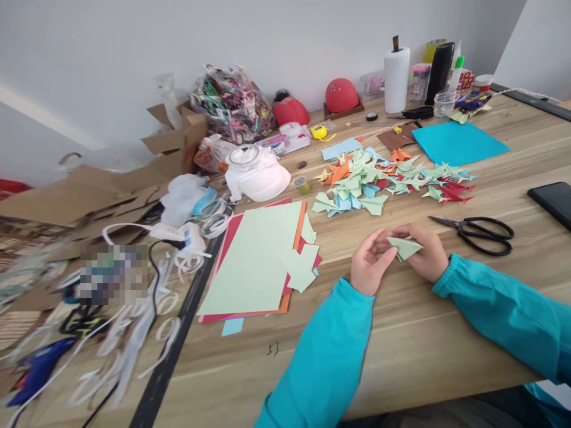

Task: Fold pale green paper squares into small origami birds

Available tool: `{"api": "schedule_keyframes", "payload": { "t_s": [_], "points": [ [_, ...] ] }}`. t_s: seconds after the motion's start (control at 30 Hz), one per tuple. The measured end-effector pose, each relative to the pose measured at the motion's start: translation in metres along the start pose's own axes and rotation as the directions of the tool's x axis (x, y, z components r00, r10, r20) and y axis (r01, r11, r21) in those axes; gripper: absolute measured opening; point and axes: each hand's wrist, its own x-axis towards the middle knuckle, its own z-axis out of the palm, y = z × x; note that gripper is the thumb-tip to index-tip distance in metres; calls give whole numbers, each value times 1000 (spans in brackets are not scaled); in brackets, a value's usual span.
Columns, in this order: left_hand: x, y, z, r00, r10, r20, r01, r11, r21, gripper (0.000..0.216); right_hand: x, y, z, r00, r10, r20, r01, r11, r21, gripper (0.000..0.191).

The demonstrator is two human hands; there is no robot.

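Note:
Between my two hands is a small piece of folded green paper (405, 247), creased into a pointed triangular shape. My left hand (371, 260) pinches its left end with thumb and fingers. On the other side, my right hand (423, 249) is closed around it, its fingertips partly hidden behind the paper. Beyond the hands lies a pile of folded paper figures (357, 178) in green, blue, orange and red. To the left are stacked sheets of paper (254, 261), green on top, with small cut green pieces (301, 267) beside them. Black-handled scissors (484, 232) lie right of my right hand.
A phone (553, 202) rests at the right edge. Blue sheets (459, 142), a white bottle (396, 80) and a spool (302, 185) stand or lie farther back. A power strip (187, 238), cables and cardboard (89, 190) crowd the left side.

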Motion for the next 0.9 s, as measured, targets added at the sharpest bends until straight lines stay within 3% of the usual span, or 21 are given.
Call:
{"api": "schedule_keyframes", "payload": {
  "t_s": [0.07,0.17,0.5,0.7,0.9],
  "points": [
    [1,1,0,998,-32,-47,32,999,10,40,-1,-2,-1,999,-47,3,47,998,-41,19],
    [0,3,0,1000,-5,-30,8,993,120,27,-2,-3,-2,993,-120,3,120,987,-105,20],
    [0,7,-1,999,-42,-14,44,976,214,26,-4,-1,-2,978,-205,47,210,962,-174,21],
    [2,3,-3,999,-48,-17,50,988,147,23,-1,0,-2,980,-194,40,198,966,-169,20],
    [8,-10,-8,990,-50,-130,36,993,-110,22,-1,-3,-3,996,-76,50,80,995,-67,24]
  ]
}}
